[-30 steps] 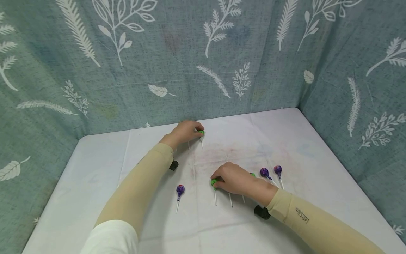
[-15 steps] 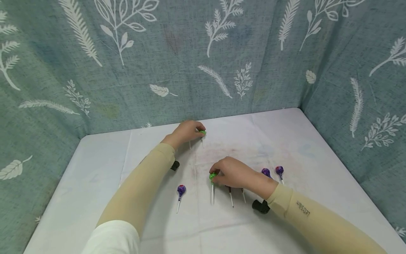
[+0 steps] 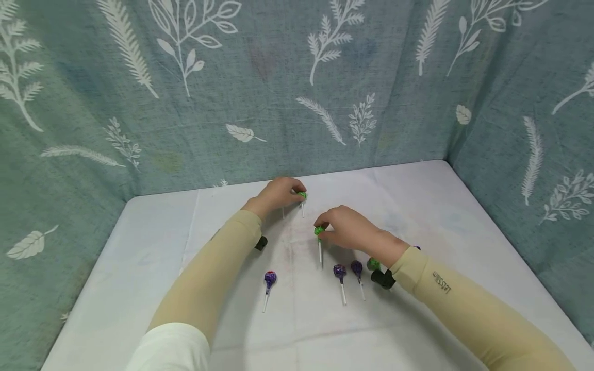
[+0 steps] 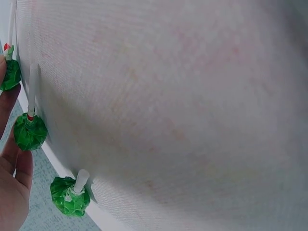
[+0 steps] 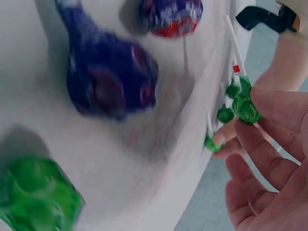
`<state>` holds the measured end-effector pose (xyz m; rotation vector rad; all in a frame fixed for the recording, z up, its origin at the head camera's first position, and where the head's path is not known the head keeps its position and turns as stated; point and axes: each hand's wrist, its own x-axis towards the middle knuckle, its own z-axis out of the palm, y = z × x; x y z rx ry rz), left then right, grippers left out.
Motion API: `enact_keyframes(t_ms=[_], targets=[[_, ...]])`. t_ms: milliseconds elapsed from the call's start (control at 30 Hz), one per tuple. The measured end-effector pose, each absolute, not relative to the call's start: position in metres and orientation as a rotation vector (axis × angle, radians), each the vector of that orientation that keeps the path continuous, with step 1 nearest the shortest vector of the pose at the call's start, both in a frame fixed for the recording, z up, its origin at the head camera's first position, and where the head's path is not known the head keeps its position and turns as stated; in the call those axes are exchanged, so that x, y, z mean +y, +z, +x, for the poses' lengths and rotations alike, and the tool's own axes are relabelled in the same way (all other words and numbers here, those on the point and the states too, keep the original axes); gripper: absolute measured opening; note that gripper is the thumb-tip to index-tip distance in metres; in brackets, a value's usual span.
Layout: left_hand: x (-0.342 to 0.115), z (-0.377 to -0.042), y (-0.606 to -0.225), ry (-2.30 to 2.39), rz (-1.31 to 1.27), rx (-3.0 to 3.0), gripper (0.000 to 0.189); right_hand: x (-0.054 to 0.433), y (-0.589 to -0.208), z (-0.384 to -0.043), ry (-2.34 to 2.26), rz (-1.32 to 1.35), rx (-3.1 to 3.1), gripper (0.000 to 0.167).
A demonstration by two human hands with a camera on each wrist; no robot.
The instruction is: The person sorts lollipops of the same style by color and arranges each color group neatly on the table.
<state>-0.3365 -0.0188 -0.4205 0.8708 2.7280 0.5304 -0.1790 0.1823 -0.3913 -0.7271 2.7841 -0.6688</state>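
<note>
Right hand (image 3: 350, 229), with its green lollipop (image 3: 319, 232), has moved farther across the white-covered worktop (image 3: 260, 345), nearer the left hand (image 3: 280, 193). Left to right: single purple lollipop (image 3: 270, 279) lying nearer the wearer; left hand near far edge, pinching another green lollipop (image 3: 302, 196) by its wrapped head; right hand pinching its own likewise, thumb against fingers; purple lollipop pair (image 3: 340, 271) side by side; loose green lollipop (image 3: 373, 264) beside right wrist.

On the creased, white-covered table (image 3: 352, 342) lie several purple-wrapped lollipops (image 3: 340, 270) and some green-wrapped lollipops (image 3: 373, 264).
</note>
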Motion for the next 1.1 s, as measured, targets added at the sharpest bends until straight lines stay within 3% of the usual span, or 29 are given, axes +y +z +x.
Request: enact_keyframes(t_ms=[1100], targets=[[-0.017,-0.337,-0.426,0.438,0.844,2.788,0.027,0.200,-0.386,-0.262,-0.553,-0.473,2.821,0.031]])
